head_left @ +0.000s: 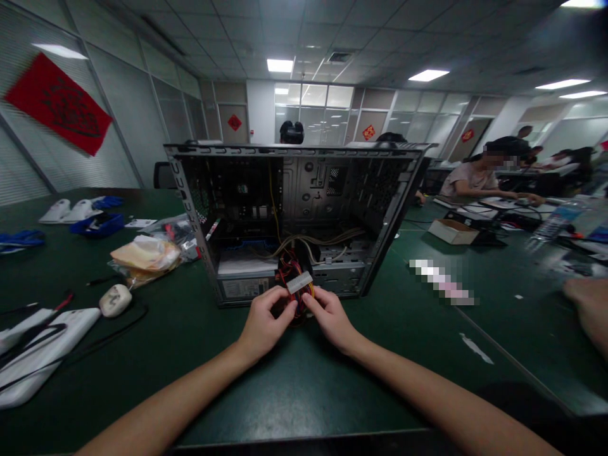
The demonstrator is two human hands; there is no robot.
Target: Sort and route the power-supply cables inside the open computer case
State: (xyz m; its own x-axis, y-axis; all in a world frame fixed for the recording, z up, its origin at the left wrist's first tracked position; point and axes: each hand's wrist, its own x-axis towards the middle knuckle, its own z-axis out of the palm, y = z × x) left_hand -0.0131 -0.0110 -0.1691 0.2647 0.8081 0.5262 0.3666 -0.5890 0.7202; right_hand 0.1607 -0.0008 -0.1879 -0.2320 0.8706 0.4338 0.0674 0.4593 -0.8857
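Observation:
An open computer case (294, 150) stands on the green table (285, 392), its inside facing me. A power supply (247, 287) sits at its lower left. From there a bundle of red, yellow and black power cables (288, 263) hangs out over the case's lower edge, with a pale wide connector (299, 282) on top. My left hand (268, 316) pinches the bundle from the left, thumb and fingers closed. My right hand (330, 313) grips it from the right, just below the connector. The fingertips partly hide the cables between them.
On the left lie a white mouse (115, 300), a white keyboard (52, 354), a plastic bag (145, 258) and a blue tray (97, 223). An open cardboard box (453, 232) and a paper scrap (476, 348) are on the right. Another person's hand (586, 310) rests at the right edge.

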